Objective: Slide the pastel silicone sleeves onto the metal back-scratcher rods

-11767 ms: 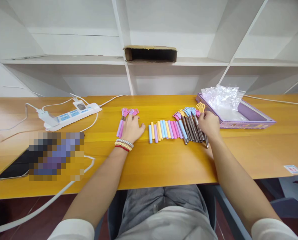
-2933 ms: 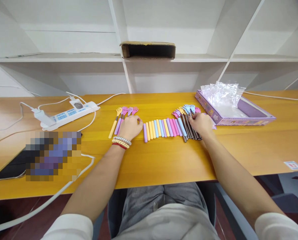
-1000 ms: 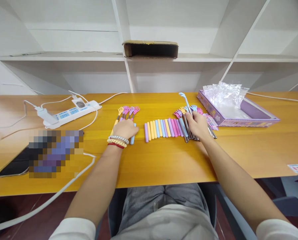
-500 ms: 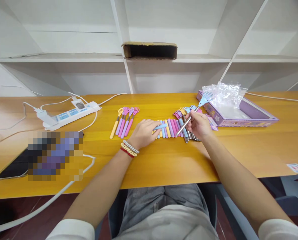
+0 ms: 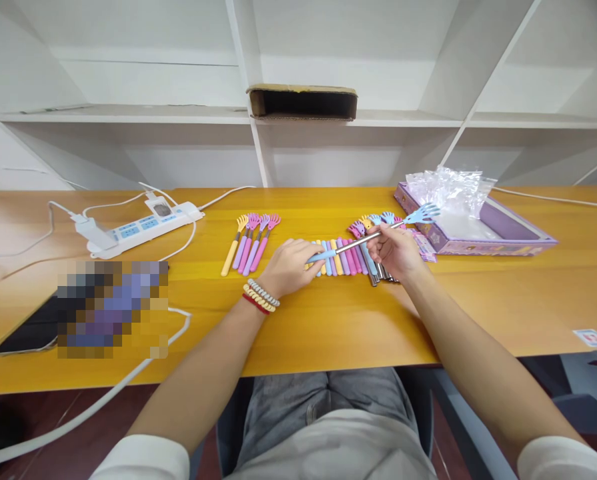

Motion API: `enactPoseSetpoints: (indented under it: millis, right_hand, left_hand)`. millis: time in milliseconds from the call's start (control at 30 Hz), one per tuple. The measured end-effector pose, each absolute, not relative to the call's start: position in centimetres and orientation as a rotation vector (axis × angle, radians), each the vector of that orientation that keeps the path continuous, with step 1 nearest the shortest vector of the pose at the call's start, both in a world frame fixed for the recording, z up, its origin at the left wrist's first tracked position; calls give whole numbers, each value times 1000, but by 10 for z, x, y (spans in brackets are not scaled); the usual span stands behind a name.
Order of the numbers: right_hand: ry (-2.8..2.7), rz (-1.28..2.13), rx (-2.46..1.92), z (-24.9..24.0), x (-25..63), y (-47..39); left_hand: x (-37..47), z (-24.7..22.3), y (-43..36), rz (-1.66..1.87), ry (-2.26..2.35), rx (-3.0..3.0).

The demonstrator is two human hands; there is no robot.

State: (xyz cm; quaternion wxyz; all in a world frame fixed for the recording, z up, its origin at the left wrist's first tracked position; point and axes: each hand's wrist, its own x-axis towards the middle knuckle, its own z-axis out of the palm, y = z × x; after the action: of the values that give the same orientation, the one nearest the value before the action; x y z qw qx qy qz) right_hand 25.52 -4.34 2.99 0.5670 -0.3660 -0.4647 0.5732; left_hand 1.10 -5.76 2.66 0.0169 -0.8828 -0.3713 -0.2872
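My left hand (image 5: 291,268) is closed on a light blue handle (image 5: 323,255). In my right hand (image 5: 395,250) is the steel rod of a back scratcher (image 5: 361,241) with a blue claw-shaped head; its bare end meets the tip of the blue handle, and I cannot tell how far it goes in. Beneath lies a row of loose coloured handles (image 5: 345,260) in yellow, blue, purple and pink. Several back scratcher rods with coloured heads (image 5: 375,219) lie partly hidden behind my right hand. To the left, several back scratchers with handles (image 5: 248,247) lie side by side.
A purple box (image 5: 493,245) with clear plastic bags (image 5: 451,190) stands at the right. At the left are a white power strip (image 5: 145,230) with cables and a dark phone (image 5: 28,327) beside a blurred patch. A cardboard box (image 5: 303,103) sits on the white shelf behind.
My right hand has tilted the rod from steep to nearly level, swinging its blue head right and down and bringing its bare end to the handle. My left hand has stayed in place.
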Motion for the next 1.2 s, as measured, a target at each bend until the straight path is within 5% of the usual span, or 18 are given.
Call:
enactPoseSetpoints:
  millis: [1200]
  right_hand:
    - [-1387,1326,-816,26,254,-50]
  left_hand:
    - [6,36,-59,-766,-1378,-2798]
